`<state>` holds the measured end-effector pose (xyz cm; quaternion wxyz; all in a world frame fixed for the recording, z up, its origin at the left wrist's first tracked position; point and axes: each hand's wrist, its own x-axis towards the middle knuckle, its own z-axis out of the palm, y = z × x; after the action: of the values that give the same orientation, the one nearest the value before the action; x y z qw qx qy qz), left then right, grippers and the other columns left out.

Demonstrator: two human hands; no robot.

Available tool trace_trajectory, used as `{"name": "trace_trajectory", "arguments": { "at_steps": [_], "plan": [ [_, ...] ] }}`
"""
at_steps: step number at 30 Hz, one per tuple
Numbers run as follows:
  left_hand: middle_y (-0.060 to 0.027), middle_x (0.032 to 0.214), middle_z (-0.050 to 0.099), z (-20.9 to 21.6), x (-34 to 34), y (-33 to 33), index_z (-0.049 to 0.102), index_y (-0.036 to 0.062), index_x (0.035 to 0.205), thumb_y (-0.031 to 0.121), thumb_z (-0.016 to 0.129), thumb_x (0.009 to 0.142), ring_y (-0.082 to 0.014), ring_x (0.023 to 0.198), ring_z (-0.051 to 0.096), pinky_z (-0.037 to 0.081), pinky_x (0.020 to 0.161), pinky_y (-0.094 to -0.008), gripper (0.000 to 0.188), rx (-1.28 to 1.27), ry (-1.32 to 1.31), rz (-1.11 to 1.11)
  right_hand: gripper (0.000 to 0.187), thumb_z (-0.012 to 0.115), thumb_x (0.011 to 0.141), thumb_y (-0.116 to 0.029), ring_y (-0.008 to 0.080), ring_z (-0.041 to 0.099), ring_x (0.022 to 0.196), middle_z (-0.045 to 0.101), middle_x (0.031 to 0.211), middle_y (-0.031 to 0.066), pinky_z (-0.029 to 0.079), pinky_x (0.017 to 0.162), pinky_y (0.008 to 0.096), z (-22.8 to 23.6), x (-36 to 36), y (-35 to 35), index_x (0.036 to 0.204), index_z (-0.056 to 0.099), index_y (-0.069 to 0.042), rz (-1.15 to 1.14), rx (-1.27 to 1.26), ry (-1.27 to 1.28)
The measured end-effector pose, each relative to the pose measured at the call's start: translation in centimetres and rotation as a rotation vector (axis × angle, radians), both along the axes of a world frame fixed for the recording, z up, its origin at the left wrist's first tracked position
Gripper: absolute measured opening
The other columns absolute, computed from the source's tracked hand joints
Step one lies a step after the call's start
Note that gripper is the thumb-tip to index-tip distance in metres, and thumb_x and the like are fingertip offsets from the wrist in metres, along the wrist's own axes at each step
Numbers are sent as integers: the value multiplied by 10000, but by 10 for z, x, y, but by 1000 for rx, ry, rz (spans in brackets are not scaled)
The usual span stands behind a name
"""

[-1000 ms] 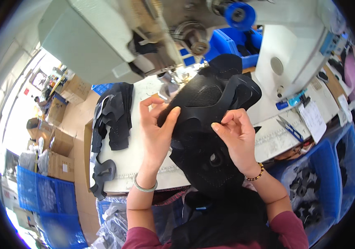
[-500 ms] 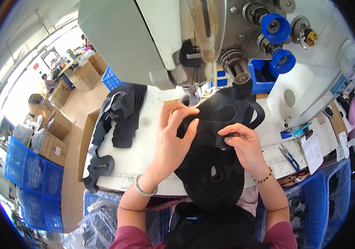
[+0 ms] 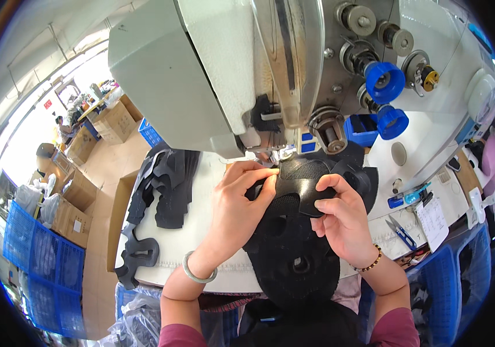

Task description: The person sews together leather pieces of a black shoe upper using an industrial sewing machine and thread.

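Note:
A black shoe upper (image 3: 296, 188) with mesh panels and a glossy patch lies under the head of the sewing machine (image 3: 172, 75). My left hand (image 3: 239, 205) pinches its left edge between thumb and forefinger, close to the needle area. At its right side, my right hand (image 3: 343, 222) has the thumb on the edge and the other fingers curled below; the forefinger is raised apart from the thumb. More black upper material (image 3: 294, 272) with an oval hole hangs over the table's front edge toward me. The needle tip is mostly hidden.
Black cut pieces (image 3: 169, 185) are stacked on the left of the white table (image 3: 201, 254), with a curved piece (image 3: 137, 254) in front. Thread snips (image 3: 402, 232) and a paper sheet (image 3: 432, 222) lie right. Blue crates (image 3: 441, 283) stand below; a blue bin (image 3: 362, 136) sits behind.
The upper has shifted and its glossy, meshed part now faces up between my hands. My right forefinger has lifted from the thumb. The view has tilted slightly, so the machine appears lower.

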<state>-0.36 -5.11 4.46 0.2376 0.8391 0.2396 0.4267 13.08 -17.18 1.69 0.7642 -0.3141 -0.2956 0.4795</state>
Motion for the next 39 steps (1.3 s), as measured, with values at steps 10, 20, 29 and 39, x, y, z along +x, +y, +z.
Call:
{"name": "trace_trajectory", "arguments": {
  "at_steps": [10, 20, 29, 39],
  "plan": [
    [-80, 970, 581, -25, 5, 3, 645, 53, 915, 27, 699, 743, -229, 789, 607, 498, 654, -310, 183, 259, -94, 22, 166, 614, 826, -39, 7, 529, 535, 534, 786, -29, 431, 361, 157, -22, 11, 18, 915, 484, -93, -152, -40, -172],
    [-109, 990, 545, -32, 15, 12, 620, 35, 954, -16, 707, 717, -198, 710, 590, 486, 583, -289, 257, 437, -116, 7, 215, 634, 806, -76, 45, 497, 443, 552, 722, 4, 402, 351, 165, -20, 25, 27, 904, 445, -102, -93, -127, -102],
    [-95, 943, 512, -36, 12, 3, 625, 52, 949, 7, 724, 703, -177, 607, 500, 436, 487, -293, 269, 455, -17, 81, 189, 630, 856, -138, -14, 468, 473, 531, 691, -43, 337, 365, 137, -20, 30, 28, 902, 447, -124, -121, -72, -231],
    [-101, 946, 539, -33, 7, 11, 649, 25, 914, -1, 728, 716, -165, 622, 496, 406, 507, -255, 215, 624, -45, 10, 227, 665, 825, -95, -8, 372, 460, 461, 634, -68, 252, 395, 162, -16, 34, 25, 847, 440, -111, -164, -140, -405]
  ]
}}
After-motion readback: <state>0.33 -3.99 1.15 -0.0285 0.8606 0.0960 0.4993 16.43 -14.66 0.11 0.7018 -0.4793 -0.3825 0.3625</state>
